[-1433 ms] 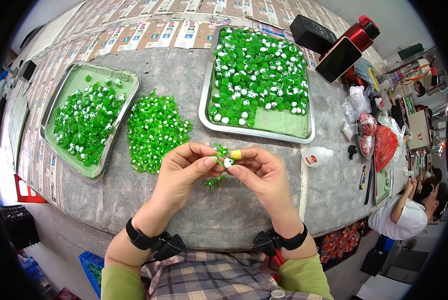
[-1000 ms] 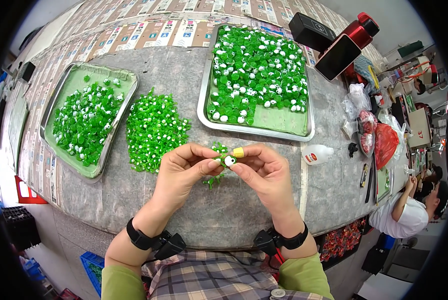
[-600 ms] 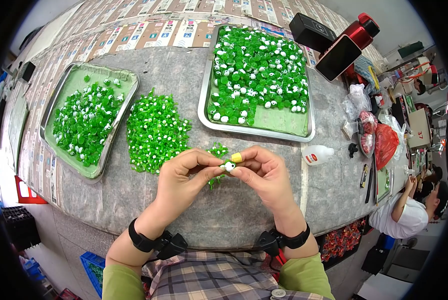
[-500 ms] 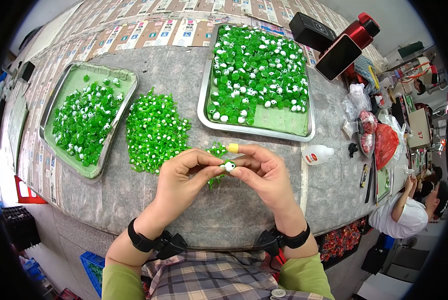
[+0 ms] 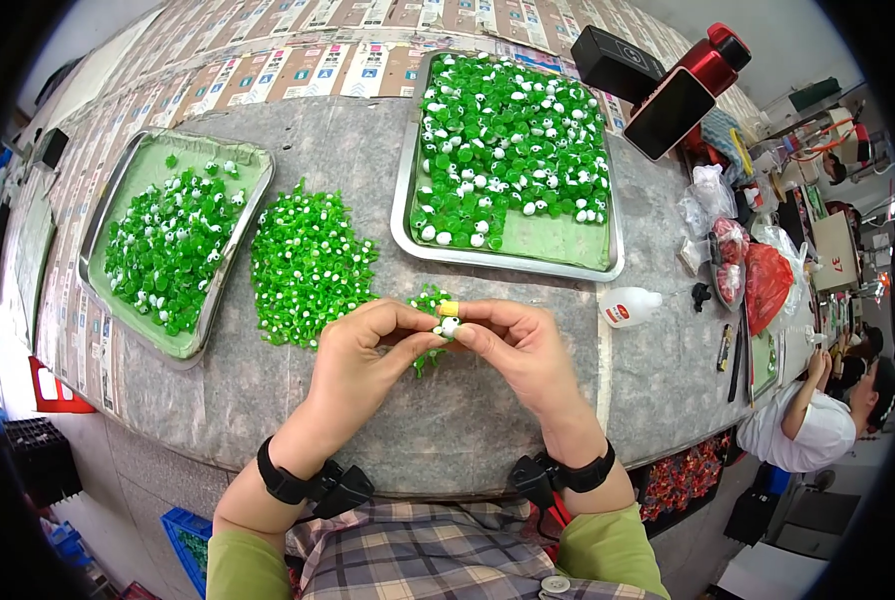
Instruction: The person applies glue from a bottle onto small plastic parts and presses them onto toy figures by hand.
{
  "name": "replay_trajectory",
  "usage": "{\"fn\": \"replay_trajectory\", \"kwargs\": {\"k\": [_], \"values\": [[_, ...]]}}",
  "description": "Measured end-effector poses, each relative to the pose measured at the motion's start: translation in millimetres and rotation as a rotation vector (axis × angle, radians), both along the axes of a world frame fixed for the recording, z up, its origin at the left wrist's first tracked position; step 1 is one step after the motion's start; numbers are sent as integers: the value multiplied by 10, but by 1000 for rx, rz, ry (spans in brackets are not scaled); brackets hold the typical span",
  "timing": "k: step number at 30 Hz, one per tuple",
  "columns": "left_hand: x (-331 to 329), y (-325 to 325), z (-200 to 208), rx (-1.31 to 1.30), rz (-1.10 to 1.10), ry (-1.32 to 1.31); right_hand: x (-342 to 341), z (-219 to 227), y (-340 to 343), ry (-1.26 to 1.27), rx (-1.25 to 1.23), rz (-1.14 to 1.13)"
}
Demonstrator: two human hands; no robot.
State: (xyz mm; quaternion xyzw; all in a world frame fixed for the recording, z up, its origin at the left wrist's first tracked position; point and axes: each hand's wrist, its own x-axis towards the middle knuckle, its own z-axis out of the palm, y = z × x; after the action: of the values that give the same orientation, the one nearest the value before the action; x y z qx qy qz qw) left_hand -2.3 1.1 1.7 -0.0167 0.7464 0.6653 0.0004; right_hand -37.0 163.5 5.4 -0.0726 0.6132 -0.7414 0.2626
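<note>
Over the middle of the table, my left hand point(image 5: 360, 358) and my right hand point(image 5: 524, 358) meet, both closed in a pinch on one small green-and-white plastic piece point(image 5: 449, 328) with a black eye dot. Yellow tape point(image 5: 450, 308) wraps my right index fingertip, which is bent down against the piece. A few loose green pieces point(image 5: 429, 298) lie just beyond my fingers, partly hidden by them. To the left of my left hand spreads a heap of small green pieces with white spots point(image 5: 308, 265).
At far left is a metal tray point(image 5: 253, 215) of green-and-white pieces; a larger filled tray point(image 5: 408, 240) stands beyond my hands. Rightward are a white bottle point(image 5: 630, 306), a phone point(image 5: 670, 112), a red flask point(image 5: 716, 58), a black box point(image 5: 616, 62) and red bags point(image 5: 768, 285). Another person point(image 5: 808, 425) sits far right.
My right index finger has come down from its raised position onto the piece. The piece has turned slightly and shifted a little left and up with my fingers.
</note>
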Motion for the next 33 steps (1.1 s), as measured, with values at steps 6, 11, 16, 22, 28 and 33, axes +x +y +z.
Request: {"fn": "replay_trajectory", "kwargs": {"k": [6, 11, 16, 22, 28, 33], "values": [[3, 11, 27, -65, 12, 25, 3, 16, -12, -21, -37, 1], [12, 20, 31, -140, 43, 37, 8, -11, -36, -22, -37, -25], [-3, 3, 40, -95, 32, 61, 8, 33, -35, -30, -53, -21], [-101, -443, 58, 686, 314, 215, -44, 103, 42, 298, 264, -124], [-142, -1155, -4, 1628, 321, 363, -18, 13, -28, 959, 813, 206], [-141, -699, 115, 1210, 257, 149, 5, -20, -61, 1007, 912, 257]]}}
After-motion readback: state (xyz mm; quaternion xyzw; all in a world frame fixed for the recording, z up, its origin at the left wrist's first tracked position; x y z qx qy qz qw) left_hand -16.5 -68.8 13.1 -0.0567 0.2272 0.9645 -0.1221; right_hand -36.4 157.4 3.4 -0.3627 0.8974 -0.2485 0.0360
